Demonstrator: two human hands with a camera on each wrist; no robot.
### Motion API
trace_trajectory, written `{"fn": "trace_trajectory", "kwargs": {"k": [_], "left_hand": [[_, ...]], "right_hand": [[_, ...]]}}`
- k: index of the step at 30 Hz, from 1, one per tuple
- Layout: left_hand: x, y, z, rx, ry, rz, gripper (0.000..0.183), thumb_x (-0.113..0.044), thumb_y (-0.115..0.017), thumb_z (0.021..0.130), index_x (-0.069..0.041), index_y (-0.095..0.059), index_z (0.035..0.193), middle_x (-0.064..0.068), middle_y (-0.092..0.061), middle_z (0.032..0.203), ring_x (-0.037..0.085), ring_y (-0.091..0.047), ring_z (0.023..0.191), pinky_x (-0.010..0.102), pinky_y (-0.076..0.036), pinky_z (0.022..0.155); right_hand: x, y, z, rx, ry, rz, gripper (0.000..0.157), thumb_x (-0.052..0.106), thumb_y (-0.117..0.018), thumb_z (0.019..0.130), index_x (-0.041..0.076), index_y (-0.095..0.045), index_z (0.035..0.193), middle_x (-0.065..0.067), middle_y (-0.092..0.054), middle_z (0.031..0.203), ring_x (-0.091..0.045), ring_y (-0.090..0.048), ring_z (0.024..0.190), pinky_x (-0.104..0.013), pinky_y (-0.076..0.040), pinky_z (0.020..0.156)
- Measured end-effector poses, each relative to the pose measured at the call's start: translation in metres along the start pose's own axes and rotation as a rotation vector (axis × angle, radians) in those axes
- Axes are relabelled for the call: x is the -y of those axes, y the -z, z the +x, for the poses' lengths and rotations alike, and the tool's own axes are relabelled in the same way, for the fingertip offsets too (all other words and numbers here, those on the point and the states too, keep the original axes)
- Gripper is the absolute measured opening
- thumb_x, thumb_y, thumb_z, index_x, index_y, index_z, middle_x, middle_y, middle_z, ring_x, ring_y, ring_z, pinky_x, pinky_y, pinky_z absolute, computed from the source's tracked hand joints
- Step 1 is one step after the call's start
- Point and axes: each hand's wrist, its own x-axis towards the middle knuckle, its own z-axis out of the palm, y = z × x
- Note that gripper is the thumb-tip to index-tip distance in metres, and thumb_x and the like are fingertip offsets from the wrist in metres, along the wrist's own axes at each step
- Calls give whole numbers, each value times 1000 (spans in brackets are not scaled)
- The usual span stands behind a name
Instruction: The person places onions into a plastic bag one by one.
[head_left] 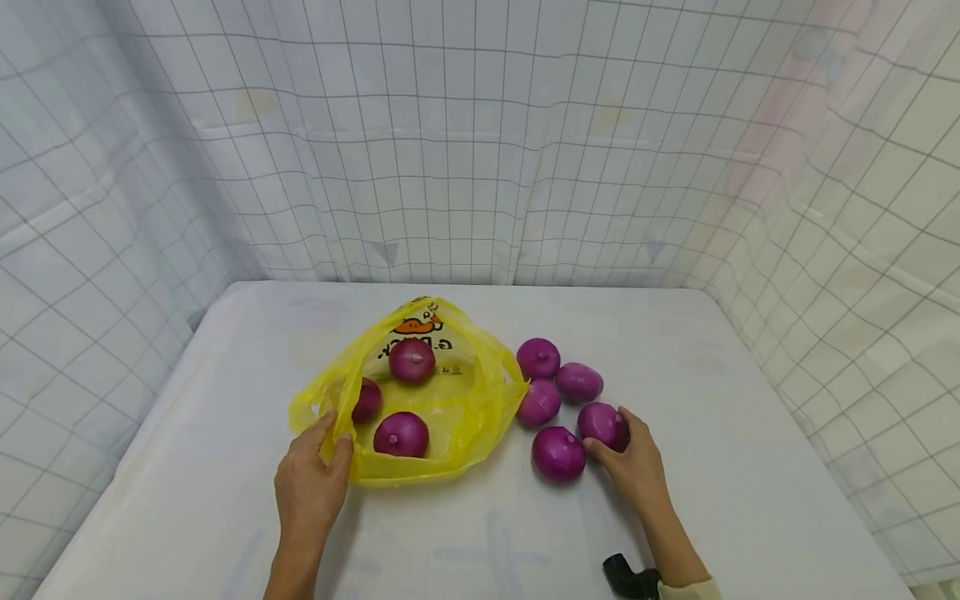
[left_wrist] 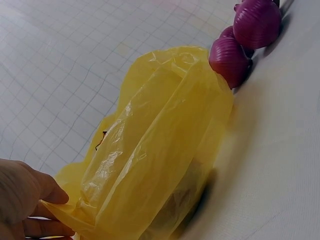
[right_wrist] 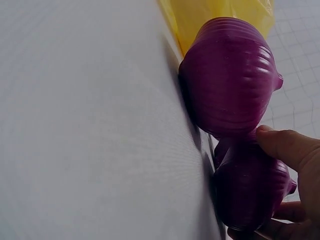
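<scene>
At right hand [head_left: 637,468]: onion [head_left: 602,423], gripped | at left hand [head_left: 310,479]: yellow bag [head_left: 487,400], rim pinched

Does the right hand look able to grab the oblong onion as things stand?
Probably not yet: the right hand grips another onion, which lies between it and the oblong onion.

Gridded sheeting around a white table

We have a white table [head_left: 187,417]. A gridded back sheet [head_left: 480,125] hangs behind its far edge, a left sheet [head_left: 67,250] and a right sheet [head_left: 885,250] along the side edges; all wrinkled. On the back sheet we mark a yellowish patch [head_left: 255,104] leftward, another rightward, and grey triangles [head_left: 386,252] low, just above the far edge. We note a pinkish tint above the far right corner. Toward the near edge: faint bluish cross [head_left: 495,554], slanted streak [head_left: 243,567] leftward.
</scene>
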Motion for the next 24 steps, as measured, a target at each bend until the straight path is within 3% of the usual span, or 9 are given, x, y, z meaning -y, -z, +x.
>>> {"fn": "trace_trajectory", "kwargs": {"k": [11,24], "left_hand": [[0,1,0,7,11,9,42,-14,-60,88,1,-56,128,22,-59,128,43,-51,121,57,-38,102],[-1,2,-1,-7,-7,-3,41,-12,-60,88,2,-57,126,22,-60,126,42,-52,120,56,-39,102]], "right_hand": [[8,11,-1,-31,-7,60,83,35,-69,84,1,-26,146,-23,-33,149,-39,-33,138,-51,-34,111],[45,19,-3,-58,49,155,86,44,-70,80,9,-29,147,-17,-34,151,-35,-34,140,-50,-36,110]]}}
